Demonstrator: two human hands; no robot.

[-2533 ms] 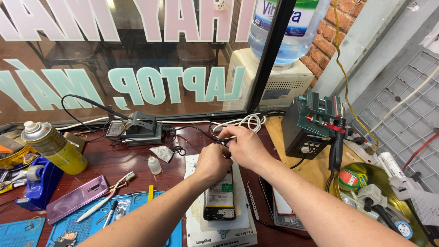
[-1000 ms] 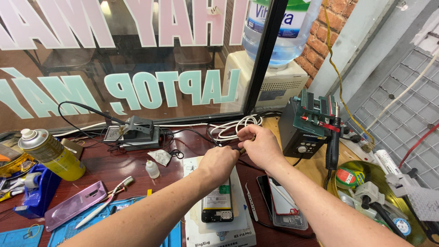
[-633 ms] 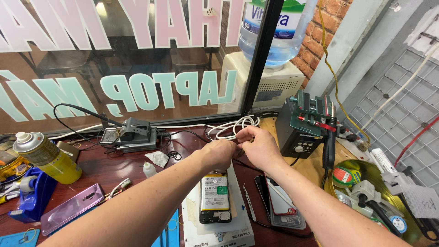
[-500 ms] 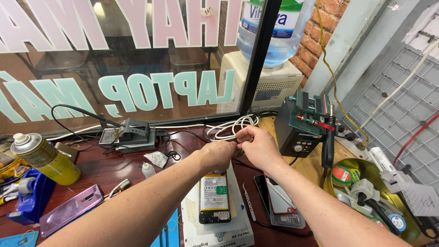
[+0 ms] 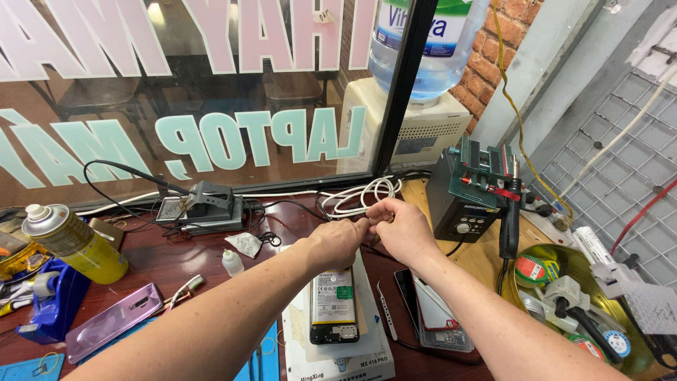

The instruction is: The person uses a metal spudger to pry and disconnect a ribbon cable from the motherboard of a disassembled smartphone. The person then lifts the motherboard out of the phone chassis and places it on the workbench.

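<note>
My left hand [image 5: 337,242] and my right hand [image 5: 400,228] meet fingertip to fingertip above the dark red bench, pinching something small that I cannot make out, right by a coil of white cable [image 5: 363,195]. Under my left wrist an opened phone [image 5: 333,305] lies on a white box [image 5: 337,353], its insides facing up. A second phone [image 5: 436,315] lies under my right forearm, with metal tweezers [image 5: 385,319] between the two.
A soldering station with a hot-air handle [image 5: 471,195] stands right of my hands. A soldering iron stand [image 5: 202,205], a small dropper bottle [image 5: 231,262], a yellow spray can [image 5: 72,242], a pink phone back [image 5: 115,330] and a dish of tape rolls [image 5: 575,303] surround the work area.
My hands have lifted off the opened phone and moved a little further away toward the white cable coil, staying pressed together. The view has tilted up slightly.
</note>
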